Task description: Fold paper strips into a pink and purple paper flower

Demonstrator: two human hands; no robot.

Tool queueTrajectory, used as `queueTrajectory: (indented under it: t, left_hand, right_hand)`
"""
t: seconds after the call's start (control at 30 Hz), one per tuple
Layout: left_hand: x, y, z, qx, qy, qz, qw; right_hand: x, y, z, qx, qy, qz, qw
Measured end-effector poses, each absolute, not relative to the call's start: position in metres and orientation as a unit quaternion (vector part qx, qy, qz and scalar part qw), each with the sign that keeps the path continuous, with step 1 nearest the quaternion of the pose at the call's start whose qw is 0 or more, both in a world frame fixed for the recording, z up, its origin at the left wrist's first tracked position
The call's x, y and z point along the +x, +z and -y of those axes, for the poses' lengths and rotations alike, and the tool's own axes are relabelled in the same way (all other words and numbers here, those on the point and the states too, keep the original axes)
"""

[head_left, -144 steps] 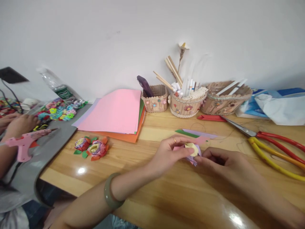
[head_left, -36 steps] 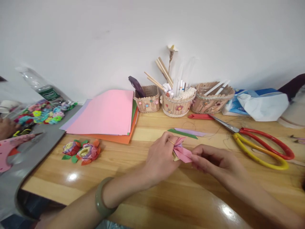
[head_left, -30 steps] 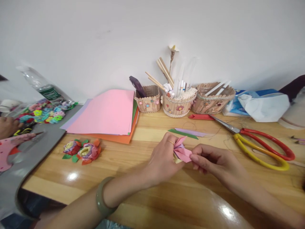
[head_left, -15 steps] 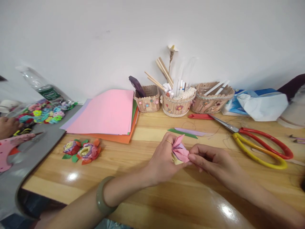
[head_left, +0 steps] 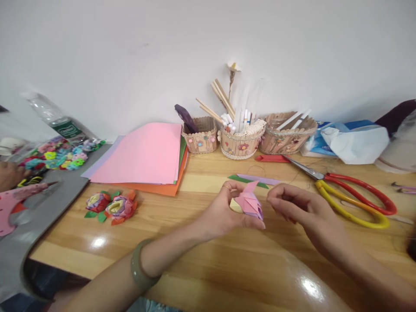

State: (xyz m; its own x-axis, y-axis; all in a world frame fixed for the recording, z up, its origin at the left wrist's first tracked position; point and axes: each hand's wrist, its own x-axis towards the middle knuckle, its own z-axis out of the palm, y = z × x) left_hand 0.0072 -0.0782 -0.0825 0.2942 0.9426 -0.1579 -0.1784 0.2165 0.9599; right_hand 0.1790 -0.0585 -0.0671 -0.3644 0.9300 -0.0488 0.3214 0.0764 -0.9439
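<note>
The landmark is the paper stack [head_left: 138, 158], pink sheet uppermost, lying on the wooden surface [head_left: 201, 281]. To its right and nearer the person, the left hand [head_left: 224, 214] is closed around a paper flower [head_left: 249, 204] folded in pink, purple and pale yellow. The thumb lies along the flower's near side; one pink petal points up and away from the person. A ring [head_left: 226, 186] is on a finger of this hand and a green bangle [head_left: 141, 266] on the wrist.

Farther right of the stack, the right hand [head_left: 300, 208] is just beside the flower but apart from it. Its fingers are curled and the gap to the thumb is narrow; I cannot tell whether anything small is between them.

Just in front of the stack, two layered flowers [head_left: 120, 207] with green and orange leaves sit side by side. To the right of it lie a green strip [head_left: 238, 178] and a purple strip [head_left: 260, 178], then a red strip [head_left: 269, 158] at the tip of the scissors [head_left: 325, 177]. Three decorated baskets [head_left: 242, 145] run rightward from the stack's back corner along the wall. Left of the stack, a co-worker's hand [head_left: 11, 173] is near a pink glue gun [head_left: 19, 199].
</note>
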Motion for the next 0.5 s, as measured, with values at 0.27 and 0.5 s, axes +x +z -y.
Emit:
queueTrajectory:
  t: [0.27,0.5]
  left_hand:
    - [0.0068,-0.0821,0.0782,0.37,0.366,-0.304,0.798]
    - [0.0066,-0.0875,0.0743,0.329,0.341,-0.257,0.842]
  right_hand:
    - [0.1777,-0.0675,0.0572,-0.465,0.487,0.66,0.333]
    - [0.1779,-0.0726,0.0562,-0.461,0.456,0.684,0.334]
